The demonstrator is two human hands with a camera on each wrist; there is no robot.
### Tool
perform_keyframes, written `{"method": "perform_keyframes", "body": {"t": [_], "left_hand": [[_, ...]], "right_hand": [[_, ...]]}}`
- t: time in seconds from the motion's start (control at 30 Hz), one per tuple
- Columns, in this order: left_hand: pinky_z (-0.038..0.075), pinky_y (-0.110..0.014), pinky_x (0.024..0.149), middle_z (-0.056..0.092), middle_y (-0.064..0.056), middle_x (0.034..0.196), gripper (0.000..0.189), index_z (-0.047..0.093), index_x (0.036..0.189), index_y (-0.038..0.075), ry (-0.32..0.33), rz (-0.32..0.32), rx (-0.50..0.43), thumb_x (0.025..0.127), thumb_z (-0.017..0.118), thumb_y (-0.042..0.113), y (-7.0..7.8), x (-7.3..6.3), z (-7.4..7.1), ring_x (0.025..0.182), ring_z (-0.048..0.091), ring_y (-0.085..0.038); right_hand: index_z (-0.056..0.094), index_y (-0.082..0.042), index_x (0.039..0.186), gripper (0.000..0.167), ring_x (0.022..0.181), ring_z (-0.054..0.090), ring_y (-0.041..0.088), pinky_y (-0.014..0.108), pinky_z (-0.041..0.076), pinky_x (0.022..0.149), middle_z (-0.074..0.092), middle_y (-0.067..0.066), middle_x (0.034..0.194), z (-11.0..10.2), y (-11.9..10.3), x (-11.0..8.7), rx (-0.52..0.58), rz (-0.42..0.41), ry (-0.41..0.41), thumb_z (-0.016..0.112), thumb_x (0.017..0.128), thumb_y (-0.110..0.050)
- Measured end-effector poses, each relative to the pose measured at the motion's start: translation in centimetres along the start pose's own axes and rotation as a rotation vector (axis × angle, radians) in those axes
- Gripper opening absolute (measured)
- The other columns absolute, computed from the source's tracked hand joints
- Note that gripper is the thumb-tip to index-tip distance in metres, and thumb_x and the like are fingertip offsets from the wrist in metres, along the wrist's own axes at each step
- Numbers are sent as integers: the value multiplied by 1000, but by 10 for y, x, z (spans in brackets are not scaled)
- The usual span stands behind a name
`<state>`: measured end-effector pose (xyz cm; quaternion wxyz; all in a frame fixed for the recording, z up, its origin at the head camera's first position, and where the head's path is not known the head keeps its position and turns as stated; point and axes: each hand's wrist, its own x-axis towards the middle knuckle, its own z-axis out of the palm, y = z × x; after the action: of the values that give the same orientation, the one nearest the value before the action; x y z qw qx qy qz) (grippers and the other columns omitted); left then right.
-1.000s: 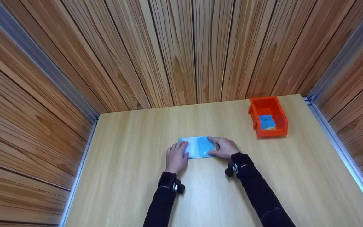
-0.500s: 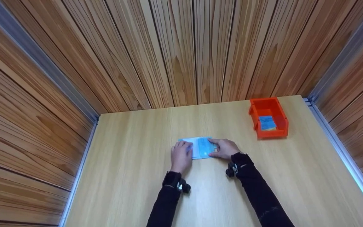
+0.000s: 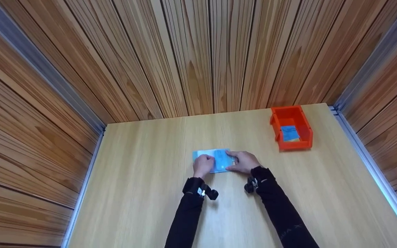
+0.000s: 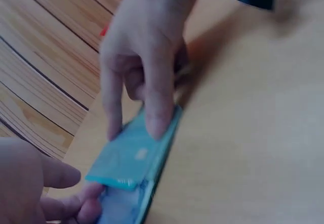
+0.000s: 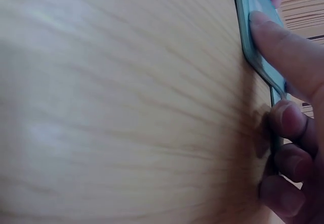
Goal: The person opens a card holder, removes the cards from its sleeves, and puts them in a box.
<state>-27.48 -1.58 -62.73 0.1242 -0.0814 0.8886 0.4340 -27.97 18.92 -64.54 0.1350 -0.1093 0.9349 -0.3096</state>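
A flat blue plastic folder (image 3: pixel 222 161) lies on the table in front of me, with a paler left part and a bright blue panel on the right. My right hand (image 3: pixel 243 162) holds the right end; its thumb (image 5: pixel 276 44) lies on the panel, the index finger is spread to the far edge, and the other fingers curl by the end. My left hand (image 3: pixel 203 165) is over the left part with fingers curled. In the left wrist view its fingertips (image 4: pixel 92 201) meet the panel's inner edge; whether they pinch it is hidden.
An orange-red open bin (image 3: pixel 295 144) stands at the table's back right, with a blue-and-tan flat piece (image 3: pixel 290 133) in it. Wooden plank walls (image 3: pixel 198 58) enclose the back and both sides. Metal rails (image 3: pixel 374 165) run along the side edges of the tabletop (image 3: pixel 133 179).
My left hand has moved right across the folder, from its left edge to the panel's edge, and its fingers have curled in. The right hand stays at the right end.
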Motion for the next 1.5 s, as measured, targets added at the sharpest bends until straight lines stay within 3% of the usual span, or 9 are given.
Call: {"method": "perform_keyframes", "body": {"t": [0.17, 0.27, 0.37, 0.57, 0.67, 0.87, 1.1, 1.37, 1.5], "left_hand": [[44, -44, 94, 69, -4, 90, 24, 75, 92, 10, 63, 62, 134, 99, 60, 26, -5, 2, 11, 94, 62, -25], [42, -47, 97, 69, -7, 97, 23, 75, 94, 10, 124, 116, 203, 100, 59, 26, -10, 3, 21, 102, 60, -29], [42, -48, 94, 67, -10, 99, 22, 74, 95, 10, 185, 151, 246, 100, 59, 24, -12, 0, 27, 104, 58, -32], [42, -47, 90, 64, -8, 95, 19, 70, 89, 11, 254, 173, 247, 101, 59, 22, -10, -6, 33, 100, 54, -31], [40, -45, 91, 63, -8, 97, 18, 69, 91, 12, 263, 166, 236, 102, 60, 22, -12, -7, 37, 102, 53, -30], [39, -43, 92, 60, -5, 98, 16, 66, 89, 14, 260, 130, 269, 103, 61, 21, -13, -8, 39, 103, 51, -27], [41, -42, 91, 60, -6, 98, 16, 65, 92, 12, 226, 140, 273, 104, 60, 20, -11, -9, 30, 102, 52, -27], [44, -45, 91, 61, -8, 93, 15, 63, 88, 9, 253, 215, 231, 101, 62, 16, -19, -8, 17, 98, 56, -29], [43, -46, 94, 63, -8, 97, 15, 64, 91, 8, 222, 188, 196, 102, 61, 17, -21, -8, 8, 100, 56, -29]], "right_hand": [[55, -17, 150, 78, 88, 52, 19, 34, 41, 82, 64, 4, 96, 1, 0, 0, -4, -7, 13, 87, 83, -40], [55, -18, 150, 78, 76, 46, 17, 32, 36, 75, 41, -3, 77, 1, 1, 1, -6, 7, 10, 88, 82, -39], [54, -18, 150, 78, 71, 41, 15, 31, 33, 69, 37, -6, 75, 0, 1, 3, 2, 10, 1, 87, 83, -39], [57, -15, 148, 76, 86, 54, 19, 34, 44, 80, 69, 7, 100, 0, 2, 1, -19, -37, 34, 88, 82, -36], [57, -15, 148, 75, 88, 54, 20, 35, 45, 84, 67, 6, 99, 0, 2, 0, -24, -36, 42, 88, 83, -36], [56, -18, 149, 77, 69, 43, 14, 29, 34, 68, 39, -6, 73, 3, 0, 1, 14, -6, 10, 88, 82, -39], [56, -19, 149, 77, 66, 39, 13, 28, 33, 66, 39, -6, 73, 2, 1, 1, 4, -7, 20, 88, 81, -38], [57, -18, 148, 77, 63, 37, 12, 28, 31, 63, 38, -7, 69, 0, 4, 0, -3, -26, 32, 89, 80, -39], [56, -19, 148, 77, 67, 38, 15, 30, 33, 67, 37, -6, 73, -1, 3, 1, -4, -9, 19, 89, 81, -38]]}}
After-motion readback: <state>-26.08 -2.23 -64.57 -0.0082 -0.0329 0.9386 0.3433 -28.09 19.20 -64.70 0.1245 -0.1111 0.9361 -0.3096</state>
